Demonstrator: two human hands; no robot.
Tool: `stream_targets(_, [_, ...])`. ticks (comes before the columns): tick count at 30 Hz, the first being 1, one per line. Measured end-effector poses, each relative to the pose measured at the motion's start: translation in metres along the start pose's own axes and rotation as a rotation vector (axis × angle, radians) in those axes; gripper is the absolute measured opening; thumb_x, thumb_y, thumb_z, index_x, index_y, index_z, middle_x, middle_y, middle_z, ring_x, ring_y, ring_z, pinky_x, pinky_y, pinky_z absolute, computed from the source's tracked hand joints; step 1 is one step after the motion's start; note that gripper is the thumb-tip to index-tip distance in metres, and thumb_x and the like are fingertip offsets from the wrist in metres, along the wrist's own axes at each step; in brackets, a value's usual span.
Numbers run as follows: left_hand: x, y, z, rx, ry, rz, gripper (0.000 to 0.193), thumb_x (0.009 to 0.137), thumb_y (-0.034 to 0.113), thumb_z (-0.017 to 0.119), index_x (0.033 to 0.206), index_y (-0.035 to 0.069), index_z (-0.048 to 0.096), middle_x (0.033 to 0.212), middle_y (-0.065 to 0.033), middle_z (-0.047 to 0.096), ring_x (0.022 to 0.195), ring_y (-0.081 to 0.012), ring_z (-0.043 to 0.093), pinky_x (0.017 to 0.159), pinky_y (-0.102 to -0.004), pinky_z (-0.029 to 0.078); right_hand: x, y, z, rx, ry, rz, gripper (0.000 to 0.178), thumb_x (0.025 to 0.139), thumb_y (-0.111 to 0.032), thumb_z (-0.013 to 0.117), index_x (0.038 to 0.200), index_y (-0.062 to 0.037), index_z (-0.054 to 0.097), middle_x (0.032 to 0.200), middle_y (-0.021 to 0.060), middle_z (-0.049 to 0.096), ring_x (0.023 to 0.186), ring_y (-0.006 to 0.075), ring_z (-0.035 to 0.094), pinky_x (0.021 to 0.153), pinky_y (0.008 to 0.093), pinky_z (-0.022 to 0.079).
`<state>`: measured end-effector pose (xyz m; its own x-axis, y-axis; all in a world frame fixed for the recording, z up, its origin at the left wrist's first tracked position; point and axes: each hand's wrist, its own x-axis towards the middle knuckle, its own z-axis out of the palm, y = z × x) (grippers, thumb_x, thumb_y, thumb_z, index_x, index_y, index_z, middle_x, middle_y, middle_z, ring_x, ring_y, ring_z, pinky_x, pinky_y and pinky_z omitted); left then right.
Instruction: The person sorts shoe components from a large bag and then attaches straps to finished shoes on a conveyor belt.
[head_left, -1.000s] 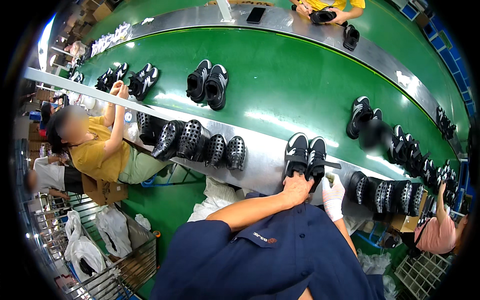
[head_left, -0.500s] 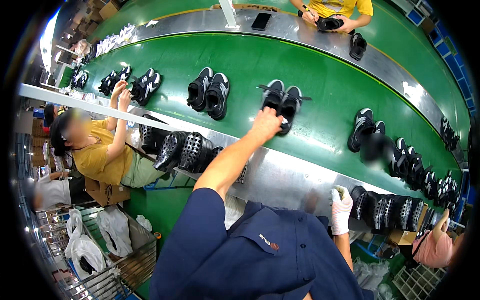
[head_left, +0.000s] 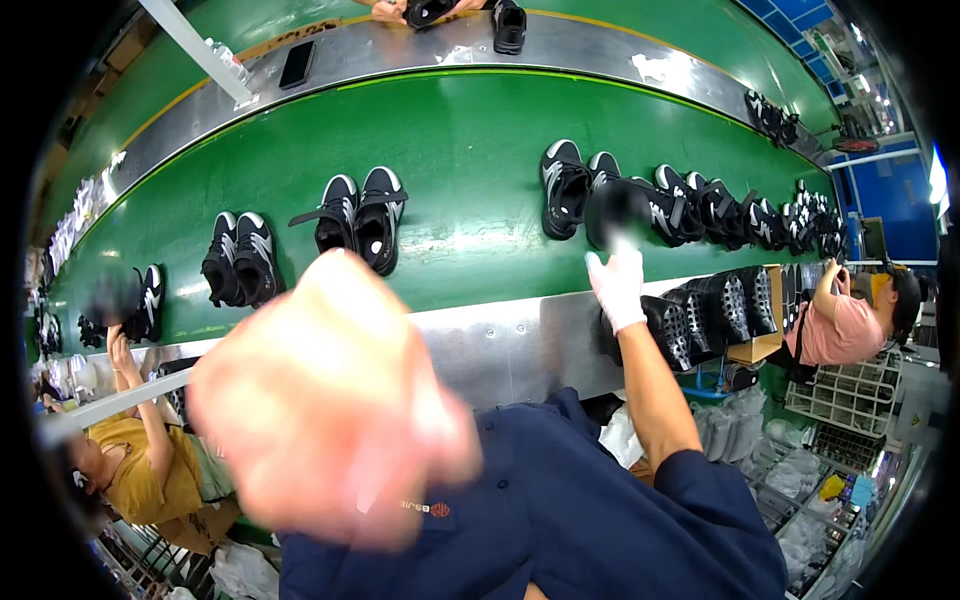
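Note:
My bare left hand [head_left: 320, 400] is raised close to the camera, large and smeared by motion, so its fingers cannot be made out. Beyond it on the green surface stands a pair of black-and-grey sneakers [head_left: 378, 215], their straps sticking out sideways. In a pale glove, my right hand [head_left: 618, 285] reaches to the near side of another sneaker pair, with thumb and fingers apart. The left shoe of that pair [head_left: 566, 190] shows plainly. A dark blurred patch covers much of its mate [head_left: 603, 168] and the gloved fingertips, hiding whether they touch.
Another sneaker pair [head_left: 240, 255] stands to the left, and several more [head_left: 710, 208] line up on the right. Black studded shoe forms [head_left: 700, 310] sit along the metal ledge [head_left: 500, 340]. A phone [head_left: 297, 64] lies on the far ledge. Co-workers work at left, right and far side.
My left hand has left the strapped sneakers and come up near the camera. My right hand has moved from the metal ledge to the sneakers on the right. The view has swung right.

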<state>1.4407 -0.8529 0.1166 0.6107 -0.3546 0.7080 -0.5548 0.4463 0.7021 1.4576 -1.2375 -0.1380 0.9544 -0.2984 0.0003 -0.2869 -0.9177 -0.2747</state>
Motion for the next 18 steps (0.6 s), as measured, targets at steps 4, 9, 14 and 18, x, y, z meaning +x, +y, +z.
stream_targets(4, [0.015,0.045,0.024,-0.314,-0.116,0.126,0.003,0.089,-0.003,0.065,0.088,-0.004,0.068,0.089,-0.0134,0.066,0.08,-0.0276,0.061,0.067,-0.0356,0.048,0.044,-0.013,0.017,-0.106,-0.364,-0.2,0.071,0.081,-0.041,0.082,0.141,-0.0091,0.058,0.126,0.021,0.064,0.118,0.0408,0.059,0.101,0.0482,0.048])
stream_targets(9, [0.005,0.059,0.033,-0.374,-0.093,0.143,0.002,0.089,-0.002,0.065,0.09,-0.004,0.066,0.091,-0.0135,0.065,0.079,-0.0283,0.062,0.066,-0.036,0.049,0.053,-0.056,0.009,-0.456,-0.308,-0.206,0.067,0.081,-0.05,0.084,0.14,-0.0268,0.06,0.119,0.0229,0.065,0.12,0.0402,0.061,0.103,0.054,0.046])
stream_targets(14, [-0.001,0.083,0.046,-0.366,-0.065,0.165,0.003,0.09,-0.001,0.065,0.091,-0.003,0.064,0.093,-0.0137,0.064,0.079,-0.029,0.062,0.064,-0.0365,0.049,0.071,-0.044,0.03,-0.47,-0.298,-0.221,0.049,0.085,-0.049,0.08,0.123,-0.0214,0.072,0.114,0.0167,0.07,0.113,0.0356,0.067,0.098,0.0501,0.049])
stream_targets(18, [-0.009,0.09,0.054,-0.386,-0.029,0.17,0.004,0.091,0.0,0.065,0.093,-0.002,0.063,0.095,-0.0138,0.063,0.079,-0.0296,0.062,0.063,-0.0368,0.049,0.055,-0.032,0.026,-0.449,-0.319,-0.347,0.045,0.084,-0.049,0.08,0.116,-0.0175,0.075,0.114,0.0156,0.07,0.11,0.0344,0.067,0.093,0.0487,0.051])
